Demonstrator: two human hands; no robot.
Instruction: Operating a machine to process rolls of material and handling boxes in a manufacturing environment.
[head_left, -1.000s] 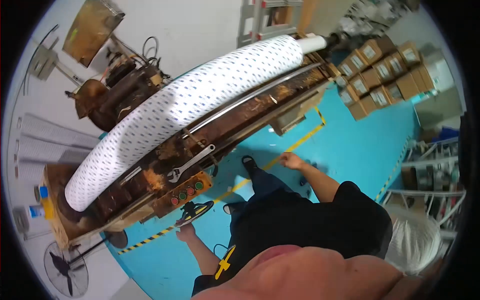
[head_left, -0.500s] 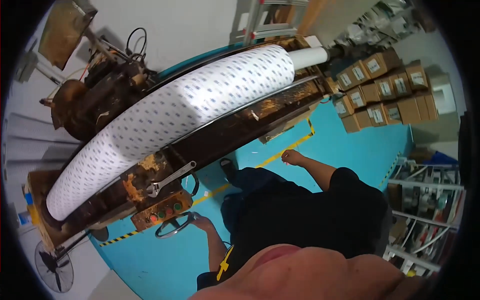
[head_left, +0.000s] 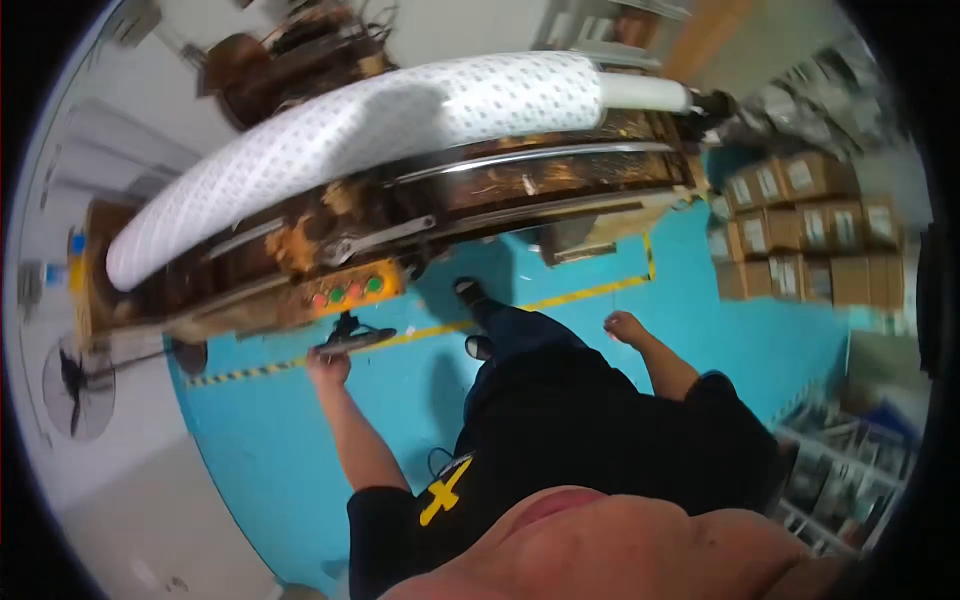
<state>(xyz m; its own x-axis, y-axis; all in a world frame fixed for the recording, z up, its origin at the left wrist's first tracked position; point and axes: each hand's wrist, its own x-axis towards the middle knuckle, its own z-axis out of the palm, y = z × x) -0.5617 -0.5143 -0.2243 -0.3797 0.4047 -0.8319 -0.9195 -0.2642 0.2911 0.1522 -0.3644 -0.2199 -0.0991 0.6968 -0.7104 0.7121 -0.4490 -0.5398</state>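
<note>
My left hand (head_left: 328, 368) is closed on the rim of a metal handwheel (head_left: 358, 341), just below the machine's control box with coloured buttons (head_left: 350, 291). Off to the right, away from the machine, my right hand (head_left: 625, 328) hangs in the air with its fingers curled in; nothing shows in it. A long white roll (head_left: 500, 95) with a small repeated print lies along the machine (head_left: 480, 185), around a pale core (head_left: 645, 92) that sticks out at the right end. An adjustable wrench (head_left: 385, 238) rests on the machine above the buttons.
Stacked cardboard boxes (head_left: 815, 225) stand at the right, above a shelf rack (head_left: 835, 460) full of goods. A standing fan (head_left: 78, 388) is at the far left. Yellow and black tape (head_left: 590, 294) marks the blue floor (head_left: 270, 450) in front of the machine.
The view has turned and shifted, so the machine and roll sit higher and more level. My left hand has moved left with the handwheel's rim, which has turned. My right hand stays curled.
</note>
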